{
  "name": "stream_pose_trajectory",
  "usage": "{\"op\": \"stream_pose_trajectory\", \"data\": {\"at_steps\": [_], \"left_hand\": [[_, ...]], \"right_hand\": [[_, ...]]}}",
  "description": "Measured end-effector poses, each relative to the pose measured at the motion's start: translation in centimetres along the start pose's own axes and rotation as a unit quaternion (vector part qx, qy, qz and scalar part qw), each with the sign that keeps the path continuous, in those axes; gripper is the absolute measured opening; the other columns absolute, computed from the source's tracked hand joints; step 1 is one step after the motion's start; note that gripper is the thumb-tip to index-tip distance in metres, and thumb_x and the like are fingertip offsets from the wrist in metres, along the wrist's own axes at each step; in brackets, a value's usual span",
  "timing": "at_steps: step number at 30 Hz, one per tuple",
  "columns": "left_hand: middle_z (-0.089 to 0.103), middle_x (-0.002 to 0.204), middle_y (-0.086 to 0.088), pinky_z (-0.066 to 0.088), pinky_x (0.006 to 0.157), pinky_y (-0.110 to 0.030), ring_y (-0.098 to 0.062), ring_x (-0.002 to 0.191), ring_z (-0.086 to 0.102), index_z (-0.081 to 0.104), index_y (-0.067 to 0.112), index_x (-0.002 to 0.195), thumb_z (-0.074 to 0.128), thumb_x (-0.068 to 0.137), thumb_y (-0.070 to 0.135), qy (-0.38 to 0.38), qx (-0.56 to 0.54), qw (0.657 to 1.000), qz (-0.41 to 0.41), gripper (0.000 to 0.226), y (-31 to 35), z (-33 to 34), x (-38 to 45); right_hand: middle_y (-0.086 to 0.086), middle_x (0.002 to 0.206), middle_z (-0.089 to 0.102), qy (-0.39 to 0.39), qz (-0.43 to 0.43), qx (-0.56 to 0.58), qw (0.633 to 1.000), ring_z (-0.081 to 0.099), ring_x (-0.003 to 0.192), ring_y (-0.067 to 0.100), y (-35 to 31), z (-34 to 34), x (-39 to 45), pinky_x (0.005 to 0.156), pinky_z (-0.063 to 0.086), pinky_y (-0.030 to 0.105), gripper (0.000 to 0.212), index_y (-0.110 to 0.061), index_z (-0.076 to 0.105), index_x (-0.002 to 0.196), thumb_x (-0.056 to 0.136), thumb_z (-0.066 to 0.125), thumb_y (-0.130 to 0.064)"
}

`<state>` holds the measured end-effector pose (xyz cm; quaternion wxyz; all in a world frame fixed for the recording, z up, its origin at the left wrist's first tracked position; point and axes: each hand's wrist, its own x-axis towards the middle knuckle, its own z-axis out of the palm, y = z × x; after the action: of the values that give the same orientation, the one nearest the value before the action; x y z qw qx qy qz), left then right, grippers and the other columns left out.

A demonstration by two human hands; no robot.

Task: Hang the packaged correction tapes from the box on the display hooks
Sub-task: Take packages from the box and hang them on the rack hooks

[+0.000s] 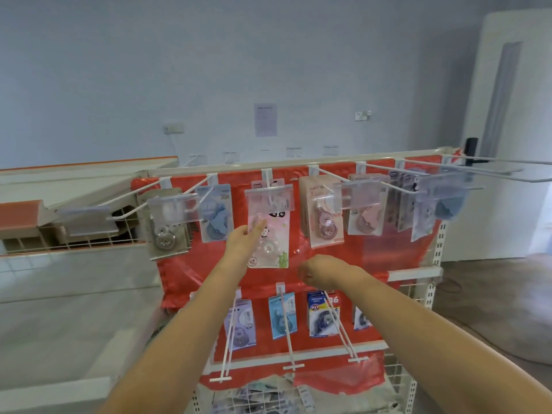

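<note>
I have my left hand up at the centre of the frame, its fingers laid fairly straight against the left edge of a pink panda-printed correction tape pack. I judge this is to steady the card and keep it square while it settles on its hook, which runs out from the top rail toward me; the clear price-tag holder at the hook's tip hangs in front of the pack's upper part, so I cannot see the hang hole itself.

My right hand sits lower, just right of centre, fingers curled in toward the palm; nothing shows in them, though the palm side faces away from me.

The other upper hooks carry packs already, and the lower row holds a few more. The box of remaining stock lies at the bottom centre of the frame, behind the wire of the rack, so my free hand is well placed to drop down for the next pack.
</note>
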<state>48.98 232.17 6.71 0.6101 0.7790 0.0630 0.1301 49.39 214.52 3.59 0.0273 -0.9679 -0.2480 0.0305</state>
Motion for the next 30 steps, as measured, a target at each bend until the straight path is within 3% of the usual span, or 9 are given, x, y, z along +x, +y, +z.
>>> {"op": "stream_pose_trajectory", "data": {"at_steps": [3, 6, 10, 12, 16, 20, 24, 26, 30], "left_hand": [[0.049, 0.084, -0.003, 0.035, 0.069, -0.027, -0.023, 0.088, 0.048, 0.055, 0.010, 0.082, 0.053, 0.094, 0.041, -0.001, 0.034, 0.999, -0.001, 0.034, 0.3, 0.6, 2.1], [0.049, 0.104, -0.007, 0.034, 0.081, -0.028, -0.031, 0.110, 0.052, 0.058, -0.004, 0.118, 0.053, 0.096, 0.033, 0.005, 0.033, 0.999, -0.016, 0.043, 0.3, 1.2, 3.9], [0.060, 0.125, -0.018, 0.047, 0.087, -0.035, -0.028, 0.104, 0.058, 0.057, -0.003, 0.125, 0.057, 0.094, 0.029, -0.013, 0.018, 0.998, -0.057, 0.045, -0.4, 1.2, 7.0], [0.057, 0.130, -0.021, 0.047, 0.087, -0.033, -0.034, 0.116, 0.057, 0.057, -0.003, 0.127, 0.056, 0.094, 0.026, -0.012, 0.009, 0.997, -0.071, 0.043, -0.8, 1.5, 8.3], [0.048, 0.137, -0.015, 0.039, 0.106, -0.045, -0.036, 0.126, 0.046, 0.045, 0.004, 0.137, 0.049, 0.097, 0.039, -0.025, 0.010, 0.998, -0.056, 0.053, -0.9, 2.4, 9.0], [0.059, 0.098, -0.019, 0.045, 0.078, -0.034, -0.030, 0.085, 0.057, 0.057, -0.004, 0.121, 0.058, 0.092, 0.041, -0.037, 0.127, 0.990, -0.047, 0.054, -2.8, 2.4, 8.7], [0.057, 0.064, -0.012, 0.041, 0.060, -0.027, -0.022, 0.054, 0.047, 0.064, 0.000, 0.073, 0.063, 0.092, 0.026, -0.055, 0.235, 0.968, -0.070, 0.032, -5.3, 1.7, 7.1], [0.059, 0.077, -0.014, 0.041, 0.067, -0.029, -0.023, 0.066, 0.050, 0.062, 0.003, 0.073, 0.062, 0.092, 0.025, -0.068, 0.286, 0.953, -0.077, 0.029, -5.8, 1.4, 5.6], [0.065, 0.114, -0.019, 0.043, 0.087, -0.029, -0.030, 0.105, 0.060, 0.067, -0.006, 0.109, 0.055, 0.095, 0.028, -0.082, 0.388, 0.915, -0.073, 0.038, -5.0, 0.4, 2.0]], "right_hand": [[0.010, 0.126, 0.061, -0.006, 0.016, 0.000, 1.000, 0.057, 0.112, 0.029, 0.6, 0.1, 0.2, 0.088, 0.044, 0.033, 0.035, -0.016, 0.057, 0.128, 0.095, 0.046, -0.017], [0.011, 0.122, 0.063, -0.012, 0.032, 0.003, 0.999, 0.058, 0.108, 0.030, 1.4, 0.1, 0.3, 0.089, 0.047, 0.036, 0.032, -0.014, 0.061, 0.121, 0.093, 0.046, -0.016], [0.013, 0.121, 0.062, -0.011, 0.052, 0.001, 0.999, 0.058, 0.106, 0.032, 2.3, -0.2, 0.1, 0.088, 0.048, 0.037, 0.031, -0.012, 0.060, 0.120, 0.093, 0.046, -0.015], [0.014, 0.122, 0.061, -0.008, 0.062, 0.000, 0.998, 0.058, 0.107, 0.032, 2.9, -0.2, -0.2, 0.088, 0.047, 0.037, 0.032, -0.013, 0.059, 0.122, 0.093, 0.045, -0.016], [0.015, 0.122, 0.062, -0.003, 0.073, 0.001, 0.997, 0.059, 0.108, 0.033, 3.7, -0.2, -0.8, 0.092, 0.050, 0.040, 0.032, -0.012, 0.061, 0.120, 0.093, 0.045, -0.016], [0.013, 0.124, 0.061, -0.013, 0.072, 0.019, 0.997, 0.058, 0.110, 0.033, 5.0, 0.3, -1.8, 0.094, 0.049, 0.041, 0.033, -0.012, 0.060, 0.123, 0.094, 0.044, -0.015], [0.011, 0.129, 0.058, -0.024, 0.081, 0.034, 0.996, 0.055, 0.116, 0.031, 6.5, 1.4, -2.9, 0.095, 0.047, 0.039, 0.037, -0.016, 0.054, 0.130, 0.094, 0.043, -0.017], [0.009, 0.132, 0.056, -0.023, 0.091, 0.051, 0.994, 0.054, 0.118, 0.029, 7.3, 1.8, -3.1, 0.096, 0.045, 0.038, 0.040, -0.018, 0.050, 0.133, 0.093, 0.045, -0.020], [0.008, 0.133, 0.055, -0.023, 0.109, 0.066, 0.992, 0.052, 0.119, 0.028, 7.8, 2.5, -3.8, 0.095, 0.043, 0.035, 0.039, -0.019, 0.051, 0.131, 0.093, 0.047, -0.025]]}}
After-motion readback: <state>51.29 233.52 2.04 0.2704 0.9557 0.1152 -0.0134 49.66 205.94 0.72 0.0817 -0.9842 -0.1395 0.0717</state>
